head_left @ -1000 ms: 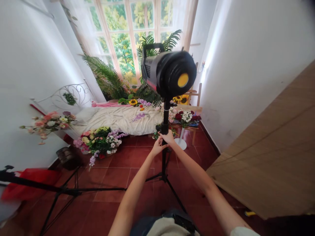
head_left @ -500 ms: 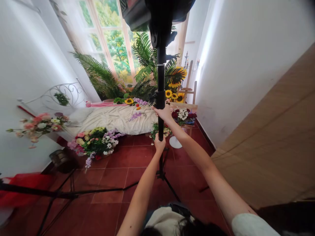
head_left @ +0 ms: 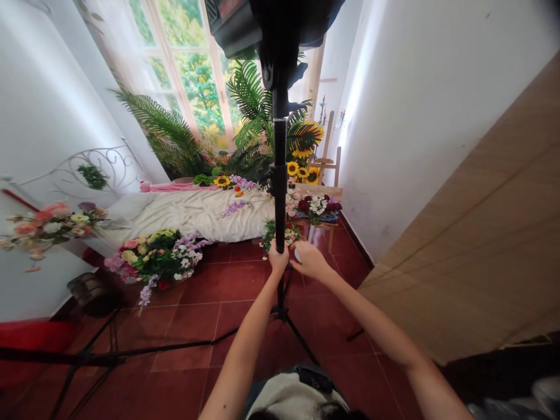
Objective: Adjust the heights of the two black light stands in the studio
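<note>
1. In the middle of the view, right in front of the wearer, stands the black pole (head_left: pixel 280 216), upright and rising from spread tripod legs (head_left: pixel 301 338) on the red tile floor (head_left: pixel 240 280). Those splayed legs probably give the tall load its footing.

2. And here's the left hand (head_left: pixel 279 259), wrapped around the pole below the dark collar (head_left: pixel 278 181): a proper grasp, fingers closed about the shaft, likely to keep it steady.

3. Over to the right hand (head_left: pixel 310 261), just beside the left and at much the same height, fingers curled in towards the pole. Is it touching, or pinching something small? Can't tell from here. Having both hands this close together would suit fine handling.

4. Up top, the bulky lamp (head_left: pixel 275 29) sits on the pole, its upper part cut off by the frame. All that weight up high is, I'd judge, a good reason for a firm hold underneath.

5. Beyond, the bed (head_left: pixel 192 216) lies under a rumpled cream cover, a flower arrangement (head_left: pixel 157 254) in front of it, palm fronds (head_left: pixel 249 93) behind and a wooden easel (head_left: pixel 331 151) off to the right. They look grouped for display around the window (head_left: pixel 195 81), with the stand on the near side.
</note>
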### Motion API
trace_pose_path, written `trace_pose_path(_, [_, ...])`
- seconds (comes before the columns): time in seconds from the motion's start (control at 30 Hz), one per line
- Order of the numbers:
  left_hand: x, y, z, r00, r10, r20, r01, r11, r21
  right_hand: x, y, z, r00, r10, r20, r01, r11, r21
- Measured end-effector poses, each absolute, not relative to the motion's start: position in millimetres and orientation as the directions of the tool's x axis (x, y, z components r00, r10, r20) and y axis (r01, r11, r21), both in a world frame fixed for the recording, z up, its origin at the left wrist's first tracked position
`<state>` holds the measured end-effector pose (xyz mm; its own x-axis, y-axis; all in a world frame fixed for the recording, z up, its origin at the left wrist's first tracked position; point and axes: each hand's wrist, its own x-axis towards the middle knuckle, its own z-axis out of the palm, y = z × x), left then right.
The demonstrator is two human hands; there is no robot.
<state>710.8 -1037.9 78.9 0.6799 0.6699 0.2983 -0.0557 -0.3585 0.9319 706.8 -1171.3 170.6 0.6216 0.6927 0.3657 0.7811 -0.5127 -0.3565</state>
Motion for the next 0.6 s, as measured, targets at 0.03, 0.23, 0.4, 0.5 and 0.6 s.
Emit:
trace_pose_path(0.03, [710.8,-1037.7,79.2,0.68,0.669,0.302,-0.063,-0.357,0.932,700.0,-1177.0,155.9,0.632,0.716,0.298,0.774,-0.559,-0.297])
trace_pose_path(0.23, [709.9,-1037.0,80.5,0.69,0.657,0.302,-0.075,-0.35,0.934,678.7,-1170.6,116.4,0.685,0.694,0.222,0.728,-0.648,-0.222])
trace_pose_path(0.4, [711.1,-1033.5,75.9,0.714,0.622,0.322,-0.099,-0.366,0.925,681.5,-1161.4,103.6,0.752,0.623,0.213,0.652,-0.657,-0.378])
trace_pose_path(0.5, [713.2,-1031.2,72.2,0.72,0.604,0.342,-0.116,-0.381,0.917,686.3,-1159.7,91.1,0.825,0.546,0.143,0.502,-0.594,-0.628])
trace_pose_path(0.6, [714.3,-1030.7,70.9,0.72,0.603,0.344,-0.114,-0.386,0.915,688.0,-1154.8,77.1,0.876,0.481,-0.04,0.165,-0.375,-0.912])
